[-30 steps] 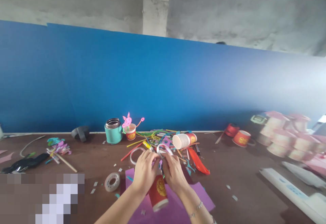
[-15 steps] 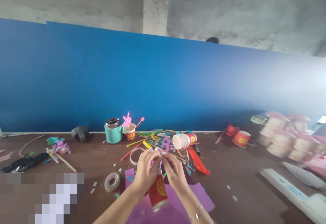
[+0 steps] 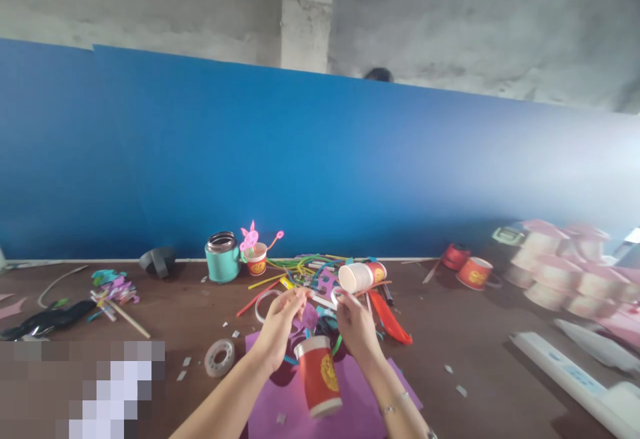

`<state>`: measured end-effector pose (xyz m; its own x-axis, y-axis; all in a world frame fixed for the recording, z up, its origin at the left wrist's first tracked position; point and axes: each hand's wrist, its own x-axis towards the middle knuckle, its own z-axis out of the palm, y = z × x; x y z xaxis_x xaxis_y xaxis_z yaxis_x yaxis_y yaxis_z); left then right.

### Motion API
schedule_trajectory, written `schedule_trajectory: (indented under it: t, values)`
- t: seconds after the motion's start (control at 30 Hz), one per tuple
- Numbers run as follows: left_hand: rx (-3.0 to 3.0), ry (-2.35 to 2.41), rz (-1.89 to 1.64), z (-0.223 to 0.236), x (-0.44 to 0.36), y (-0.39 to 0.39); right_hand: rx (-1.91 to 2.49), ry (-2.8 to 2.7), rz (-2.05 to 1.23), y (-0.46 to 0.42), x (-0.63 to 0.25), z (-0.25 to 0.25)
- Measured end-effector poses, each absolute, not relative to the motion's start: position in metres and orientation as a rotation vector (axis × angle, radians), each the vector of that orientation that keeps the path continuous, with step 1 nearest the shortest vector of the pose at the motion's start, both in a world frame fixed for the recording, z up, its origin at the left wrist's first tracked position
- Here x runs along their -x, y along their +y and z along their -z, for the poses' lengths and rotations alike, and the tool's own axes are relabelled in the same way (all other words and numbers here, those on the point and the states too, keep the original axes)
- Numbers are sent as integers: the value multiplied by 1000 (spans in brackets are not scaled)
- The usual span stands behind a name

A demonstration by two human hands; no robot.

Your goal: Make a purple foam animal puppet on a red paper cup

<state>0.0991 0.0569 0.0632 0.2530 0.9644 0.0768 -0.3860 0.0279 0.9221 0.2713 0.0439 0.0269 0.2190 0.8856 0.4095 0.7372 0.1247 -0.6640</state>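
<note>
Between my forearms a red paper cup (image 3: pixel 313 386) with a gold print leans over the purple paper sheet (image 3: pixel 270 406). A purple cut-out piece (image 3: pixel 306 318) and a bit of blue show above its rim. My left hand (image 3: pixel 280 326) is up at the cup's left, thumb and fingers pinched together; what they hold is too small to make out. To the right, my right hand (image 3: pixel 357 322) pinches a thin white curled strip (image 3: pixel 336 296). Another straight white piece (image 3: pixel 323 302) shows between the two hands; whether either hand holds it I cannot tell.
Left of the sheet lies a tape roll (image 3: pixel 220 358). Behind are a teal jar (image 3: pixel 222 259), a decorated paper cup (image 3: pixel 257 262), colored straws and scraps, stacked cups (image 3: pixel 357 277) and a red balloon-like piece (image 3: pixel 390 319). At right are a power strip (image 3: pixel 560 372) and pink-topped cups (image 3: pixel 550 266).
My hands, which met above the cup, have moved apart sideways. The right one has drawn a white curled strip into view. The cup sits slightly more to the right, with its rim uncovered.
</note>
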Motion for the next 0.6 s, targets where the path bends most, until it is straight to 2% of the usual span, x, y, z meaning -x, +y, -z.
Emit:
schedule_trajectory:
  t: [0.13, 0.27, 0.37, 0.5, 0.6]
  values:
    - [-850, 705, -1091, -65, -102, 54, 1707, -1505, 27, 45, -273, -21]
    - [-915, 757, -1049, -64, -106, 53, 1305, -1497, -179, 41, -262, -31]
    - [-980, 765, -1031, -62, -106, 52, 1192, -1450, -351, 37, -255, -40]
    - [-1013, 781, -1011, -61, -107, 50, 1170, -1463, -369, 32, -250, -45]
    - [-1109, 848, -1010, -62, -105, 51, 1151, -1485, -261, 28, -247, -47]
